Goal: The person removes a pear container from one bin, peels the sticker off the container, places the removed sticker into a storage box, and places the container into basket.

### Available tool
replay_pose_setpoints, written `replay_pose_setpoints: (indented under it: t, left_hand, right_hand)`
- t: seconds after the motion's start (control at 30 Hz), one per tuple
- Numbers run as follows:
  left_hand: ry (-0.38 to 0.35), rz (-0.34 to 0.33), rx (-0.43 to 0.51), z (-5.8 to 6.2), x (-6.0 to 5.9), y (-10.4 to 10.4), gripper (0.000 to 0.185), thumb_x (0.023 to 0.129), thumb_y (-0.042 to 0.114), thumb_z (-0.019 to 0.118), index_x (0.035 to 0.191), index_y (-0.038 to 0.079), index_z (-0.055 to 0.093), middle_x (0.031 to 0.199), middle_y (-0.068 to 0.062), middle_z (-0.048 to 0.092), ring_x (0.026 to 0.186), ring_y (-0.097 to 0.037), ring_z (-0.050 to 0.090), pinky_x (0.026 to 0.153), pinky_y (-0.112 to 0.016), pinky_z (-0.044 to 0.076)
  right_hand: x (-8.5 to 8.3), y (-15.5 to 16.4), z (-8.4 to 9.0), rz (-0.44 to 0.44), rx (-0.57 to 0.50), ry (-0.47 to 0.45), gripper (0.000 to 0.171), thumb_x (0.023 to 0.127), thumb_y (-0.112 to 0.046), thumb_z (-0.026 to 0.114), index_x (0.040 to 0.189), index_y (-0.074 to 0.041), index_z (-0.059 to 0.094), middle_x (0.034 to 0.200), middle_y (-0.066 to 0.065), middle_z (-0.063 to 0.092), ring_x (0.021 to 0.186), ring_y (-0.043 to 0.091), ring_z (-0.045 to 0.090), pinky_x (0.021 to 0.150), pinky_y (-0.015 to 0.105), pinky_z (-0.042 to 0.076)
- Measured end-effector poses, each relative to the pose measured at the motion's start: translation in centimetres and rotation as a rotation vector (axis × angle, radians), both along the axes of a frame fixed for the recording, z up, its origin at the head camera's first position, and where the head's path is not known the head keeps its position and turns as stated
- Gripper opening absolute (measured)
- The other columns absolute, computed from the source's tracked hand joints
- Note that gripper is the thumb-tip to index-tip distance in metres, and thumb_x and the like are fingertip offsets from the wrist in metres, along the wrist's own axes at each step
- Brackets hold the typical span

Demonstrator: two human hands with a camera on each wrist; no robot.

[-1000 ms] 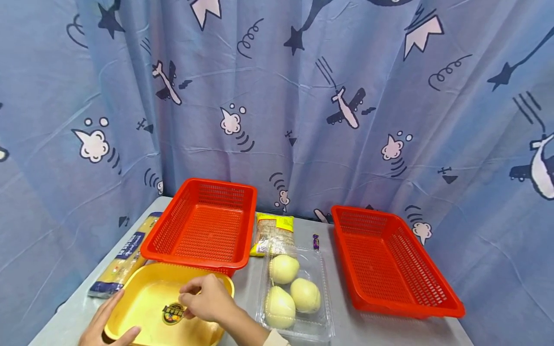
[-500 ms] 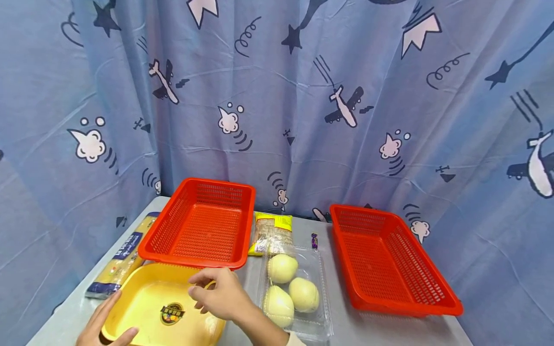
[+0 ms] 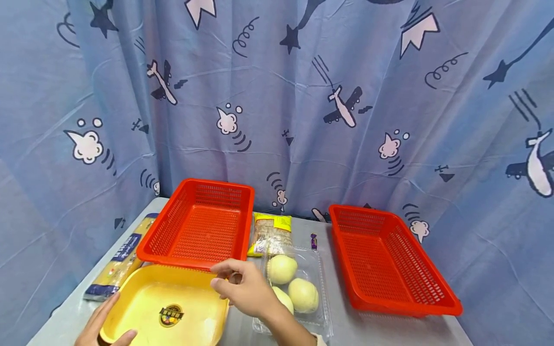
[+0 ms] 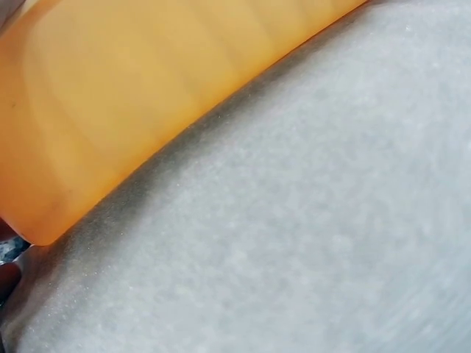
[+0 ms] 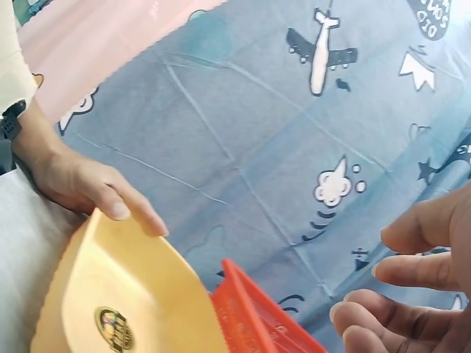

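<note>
The yellow rounded plastic basin (image 3: 195, 302) occupied the near left of the grey table (image 3: 359, 331), its rim pinched by the left hand (image 3: 92, 330), the empty right hand (image 3: 245, 289) relaxed near its right side, seemingly a steadying step whose next move called for a sure hold.

Here sits the yellow plastic basin (image 3: 147, 298), a rounded rectangle with smooth walls, upright on the grey bench (image 3: 339, 298), open side up, just this side of a red perforated plastic basket (image 3: 190, 263); a round dark label (image 3: 171, 315) marks its floor.
</note>
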State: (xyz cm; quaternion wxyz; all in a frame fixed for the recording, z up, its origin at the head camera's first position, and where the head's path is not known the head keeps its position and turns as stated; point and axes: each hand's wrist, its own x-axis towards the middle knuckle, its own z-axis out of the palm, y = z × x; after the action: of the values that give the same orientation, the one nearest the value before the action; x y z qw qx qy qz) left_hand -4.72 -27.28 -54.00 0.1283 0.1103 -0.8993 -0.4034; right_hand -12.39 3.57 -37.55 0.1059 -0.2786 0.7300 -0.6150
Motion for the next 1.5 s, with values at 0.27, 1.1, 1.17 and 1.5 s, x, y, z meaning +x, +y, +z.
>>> replay_pose_setpoints:
  t: [0.27, 1.1, 1.17, 1.5]
  left_hand:
    - [0.037, -0.004, 0.005, -0.4, -0.1, 0.1, 0.103, 0.076, 0.05, 0.078, 0.155, 0.016, 0.021, 0.143, -0.025, 0.034, 0.119, -0.045, 0.042, 0.081, 0.002, 0.022]
    - [0.054, -0.042, 0.014, -0.7, 0.0, -0.5, 0.103, 0.078, 0.047, 0.078, 0.156, 0.015, 0.019, 0.144, -0.027, 0.032, 0.119, -0.046, 0.039, 0.077, 0.004, 0.016]
    - [0.027, -0.045, 0.018, -0.6, -0.1, -0.5, 0.104, 0.078, 0.049, 0.077, 0.156, 0.013, 0.018, 0.144, -0.028, 0.031, 0.12, -0.047, 0.039, 0.076, 0.004, 0.015]
    - [0.039, -0.048, 0.032, -0.4, -0.1, -0.3, 0.103, 0.078, 0.047, 0.078, 0.155, 0.011, 0.019, 0.144, -0.028, 0.031, 0.12, -0.046, 0.039, 0.077, 0.004, 0.017]
  right_hand:
    - [-0.4, 3.4, 1.1, -0.087, 0.053, 0.05, 0.022, 0.089, -0.013, 0.069, 0.11, -0.007, 0.07, 0.091, 0.005, 0.065, 0.063, 0.015, 0.058, 0.052, 0.022, 0.049]
    - [-1.6, 10.4, 2.3, -0.335, 0.042, 0.111, 0.025, 0.087, -0.004, 0.069, 0.112, -0.005, 0.069, 0.093, 0.012, 0.063, 0.07, 0.023, 0.061, 0.056, 0.033, 0.052]
    - [-1.5, 10.9, 2.4, -0.37, 0.053, 0.094, 0.025, 0.087, -0.004, 0.069, 0.112, -0.008, 0.07, 0.093, 0.011, 0.064, 0.071, 0.022, 0.061, 0.056, 0.034, 0.052]
    - [-1.5, 13.2, 2.1, -0.46, 0.019, 0.108, 0.028, 0.087, -0.005, 0.071, 0.114, -0.006, 0.069, 0.096, 0.013, 0.063, 0.077, 0.027, 0.061, 0.058, 0.034, 0.053]
